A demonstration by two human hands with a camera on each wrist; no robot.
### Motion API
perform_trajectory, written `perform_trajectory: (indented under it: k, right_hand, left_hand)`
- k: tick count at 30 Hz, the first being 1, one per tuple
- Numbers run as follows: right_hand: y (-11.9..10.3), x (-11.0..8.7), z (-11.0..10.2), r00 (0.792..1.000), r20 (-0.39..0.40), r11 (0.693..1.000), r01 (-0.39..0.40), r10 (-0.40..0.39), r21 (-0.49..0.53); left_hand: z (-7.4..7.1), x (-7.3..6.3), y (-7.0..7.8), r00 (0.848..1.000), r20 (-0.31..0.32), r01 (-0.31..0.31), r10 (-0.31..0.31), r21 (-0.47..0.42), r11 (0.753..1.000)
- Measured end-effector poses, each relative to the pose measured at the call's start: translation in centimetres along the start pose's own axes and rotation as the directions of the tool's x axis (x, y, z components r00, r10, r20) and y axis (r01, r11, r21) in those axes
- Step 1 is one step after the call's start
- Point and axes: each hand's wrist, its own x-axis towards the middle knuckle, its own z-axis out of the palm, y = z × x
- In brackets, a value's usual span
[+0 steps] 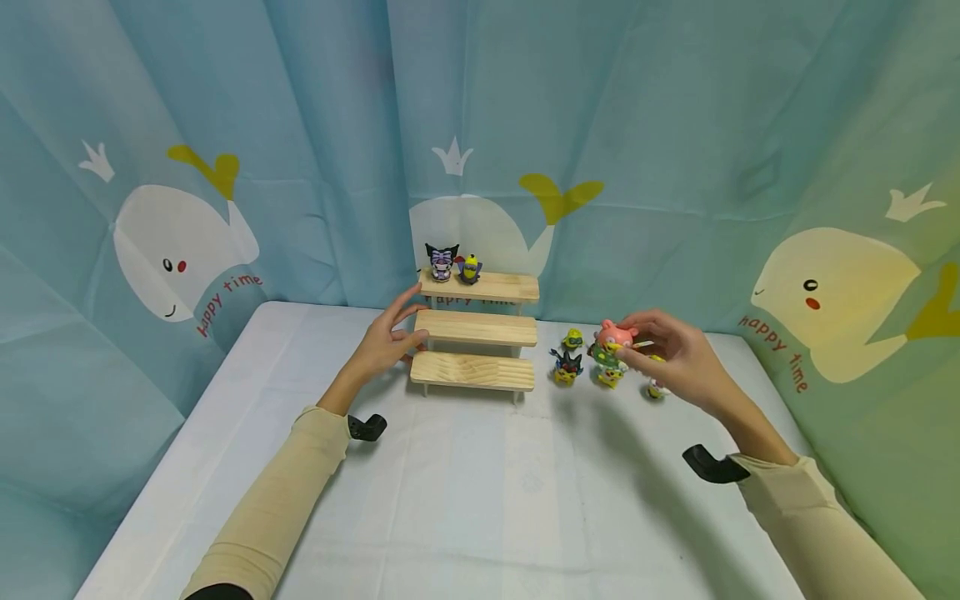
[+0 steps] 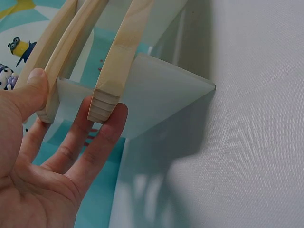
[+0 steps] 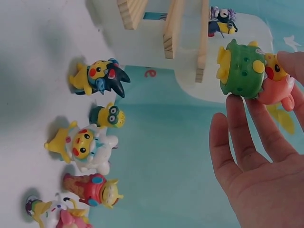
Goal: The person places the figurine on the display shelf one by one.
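At your 11 o'clock, your left hand [image 1: 382, 342] grips the left end of the three-step wooden shelf [image 1: 480, 329], thumb against the middle board. Your right hand [image 1: 675, 350], at 1 o'clock, pinches the pink-and-green toy [image 1: 615, 336] off the table [image 1: 465, 475], at the shelf's 3 o'clock. Near it, small figures [image 1: 567, 367] stand on the table; two toys, a black-eared one [image 1: 442, 263] and a yellow one [image 1: 470, 270], sit on the top board.

Holds a green-bodied figurine [image 3: 242, 69] in the right grip [image 3: 266, 175] at four o'clock; shows three wooden boards [image 3: 174, 28] at twelve, small figurines [image 3: 83, 145] on the table [image 3: 28, 61] from ten round to seven.
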Motion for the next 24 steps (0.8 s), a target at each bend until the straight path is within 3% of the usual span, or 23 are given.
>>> perform_trajectory:
  k: [14,24]
  right_hand:
    - [-0.7,1.3,0.3,1.000,0.000,1.000,-0.002,0.002,-0.020]
    - [-1.8,3.8,0.9,0.999,0.022,0.997,-0.035,0.037,-0.073]
  left_hand:
    - [0.0,0.1,-0.1,1.000,0.010,-0.007,0.007,0.000,1.000]
    - [0.0,0.0,0.2,1.000,0.013,-0.008,0.008,-0.015,1.000]
